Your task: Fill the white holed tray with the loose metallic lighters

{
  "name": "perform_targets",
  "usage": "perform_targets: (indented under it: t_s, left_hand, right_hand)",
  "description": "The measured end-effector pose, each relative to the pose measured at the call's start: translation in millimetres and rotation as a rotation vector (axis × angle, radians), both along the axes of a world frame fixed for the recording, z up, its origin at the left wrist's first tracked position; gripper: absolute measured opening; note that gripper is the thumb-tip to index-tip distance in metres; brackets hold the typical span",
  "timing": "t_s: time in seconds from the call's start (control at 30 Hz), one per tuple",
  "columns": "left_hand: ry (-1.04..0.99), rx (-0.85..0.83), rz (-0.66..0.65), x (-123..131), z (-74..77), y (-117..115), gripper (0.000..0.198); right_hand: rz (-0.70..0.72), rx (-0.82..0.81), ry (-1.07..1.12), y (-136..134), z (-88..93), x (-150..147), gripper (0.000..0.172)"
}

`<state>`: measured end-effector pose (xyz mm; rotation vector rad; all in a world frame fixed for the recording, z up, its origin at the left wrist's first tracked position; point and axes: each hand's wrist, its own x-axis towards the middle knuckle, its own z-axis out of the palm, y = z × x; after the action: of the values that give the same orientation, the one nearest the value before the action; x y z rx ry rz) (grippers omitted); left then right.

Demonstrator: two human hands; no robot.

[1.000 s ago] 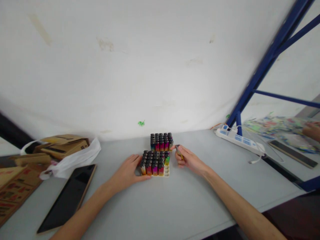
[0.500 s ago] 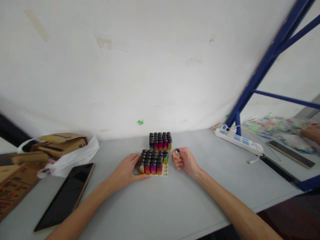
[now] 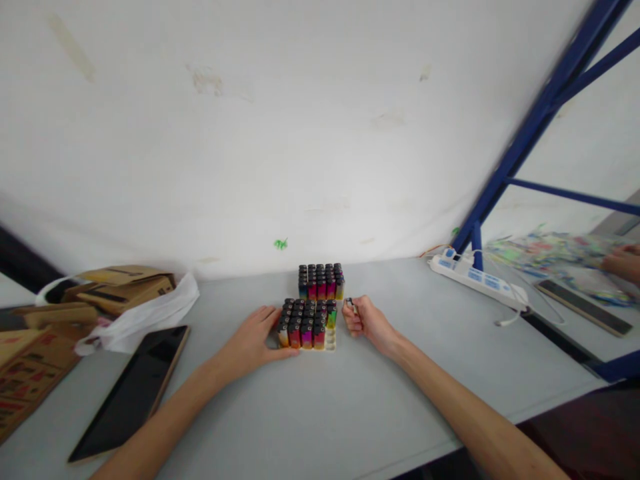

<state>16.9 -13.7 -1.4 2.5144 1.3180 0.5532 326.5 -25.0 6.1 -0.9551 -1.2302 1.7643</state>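
Observation:
My left hand (image 3: 255,335) braces the near tray (image 3: 331,346) from its left side, thumb along the front edge and fingers by the side. Rows of upright lighters (image 3: 307,333) with black tops and multicoloured bodies fill most of that tray. Several slots at its front right hold no lighter, and a green one (image 3: 331,317) stands behind them. Just right of the tray, my right hand (image 3: 367,319) is closed around a single lighter (image 3: 351,305), its top showing at the thumb. Behind sits a second block of lighters (image 3: 321,283).
At left lie a tablet (image 3: 133,393), a white plastic bag (image 3: 145,317) and cardboard boxes (image 3: 35,373). A power strip (image 3: 477,280) and a blue metal frame (image 3: 520,153) stand at right. Another person's hand (image 3: 625,261) is beyond, near a dark flat device (image 3: 585,307).
My right hand has shifted very slightly left towards the tray, and the lighter in it has turned a little. My left hand and the tray have stayed put.

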Motion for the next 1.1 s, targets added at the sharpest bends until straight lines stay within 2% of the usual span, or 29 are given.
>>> perform_targets:
  t_s: [0.13, 0.47, 0.6, 0.73, 0.87, 1.0, 1.1]
  left_hand:
    - [0.000, -0.015, 0.008, 1, 1.8, -1, 0.063]
    - [-0.019, -0.009, 0.002, 3, 3.5, -2, 0.063]
    - [-0.022, -0.027, -0.008, 3, 4.5, -2, 0.065]
    - [-0.030, -0.015, -0.002, 3, 4.6, -3, 0.062]
    - [-0.015, -0.019, 0.013, 3, 4.3, -4, 0.066]
    - [-0.031, -0.009, 0.007, 3, 3.8, -3, 0.065]
    - [-0.037, -0.003, -0.001, 4, 4.0, -3, 0.063]
  right_hand:
    - [0.007, 0.017, 0.015, 1, 1.9, 0, 0.032]
    - [-0.023, 0.129, -0.142, -3, 5.3, -1, 0.029]
    - [-0.108, 0.187, -0.148, -3, 10.0, 1, 0.042]
    - [-0.167, 0.411, -0.256, -8, 18.7, 9, 0.056]
    - [-0.178, 0.662, -0.481, -16, 29.0, 17, 0.048]
    - [-0.104, 0.793, -0.520, -22, 39.6, 20, 0.039]
    - [-0.122, 0.889, -0.550, -26, 44.5, 20, 0.032]
